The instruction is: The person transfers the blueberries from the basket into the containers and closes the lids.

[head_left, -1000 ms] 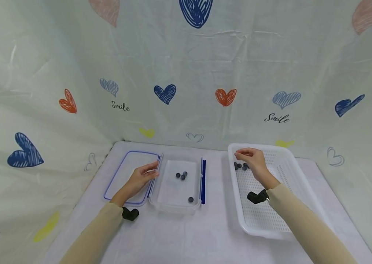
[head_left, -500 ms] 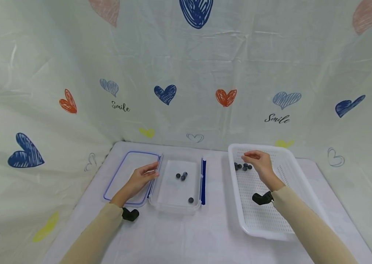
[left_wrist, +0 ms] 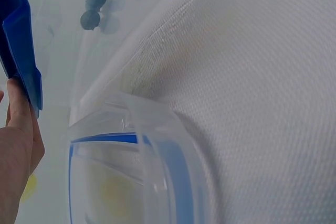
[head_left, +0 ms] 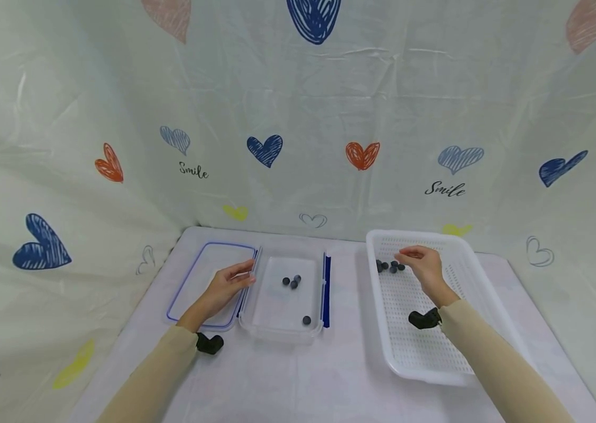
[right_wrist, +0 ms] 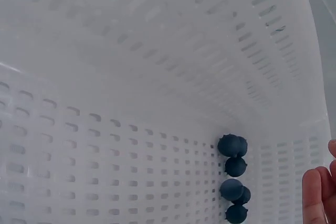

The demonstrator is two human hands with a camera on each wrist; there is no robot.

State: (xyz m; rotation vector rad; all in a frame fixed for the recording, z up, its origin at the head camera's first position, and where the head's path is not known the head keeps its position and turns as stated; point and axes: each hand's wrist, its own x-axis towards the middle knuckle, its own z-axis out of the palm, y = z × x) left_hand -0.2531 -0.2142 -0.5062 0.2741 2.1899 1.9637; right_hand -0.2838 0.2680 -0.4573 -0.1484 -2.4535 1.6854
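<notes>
My left hand (head_left: 224, 289) reaches over the clear lid (head_left: 198, 276) with its blue seal, fingers extended against the near-left side of a clear plastic box (head_left: 276, 336). In the left wrist view, the fingertips touch a blue latch flap (left_wrist: 23, 45). Several blueberries (head_left: 294, 284) lie on the box floor, one apart near the front. My right hand (head_left: 424, 267) hovers inside a white perforated basket (head_left: 390, 358), its fingers loosely bent beside several blueberries (right_wrist: 235, 166). No berry shows between the right fingers (right_wrist: 313, 195).
Another blue latch flap (head_left: 326, 294) hangs out along the box's right side. A white cloth (head_left: 255, 388) covers the table. Behind it rises a curtain (head_left: 408, 106) printed with hearts. The basket's raised walls surround the right hand's area.
My right hand has moved right and slightly nearer along the basket, uncovering more of the blueberries there. The left hand stays in place, and the berries in the box look the same.
</notes>
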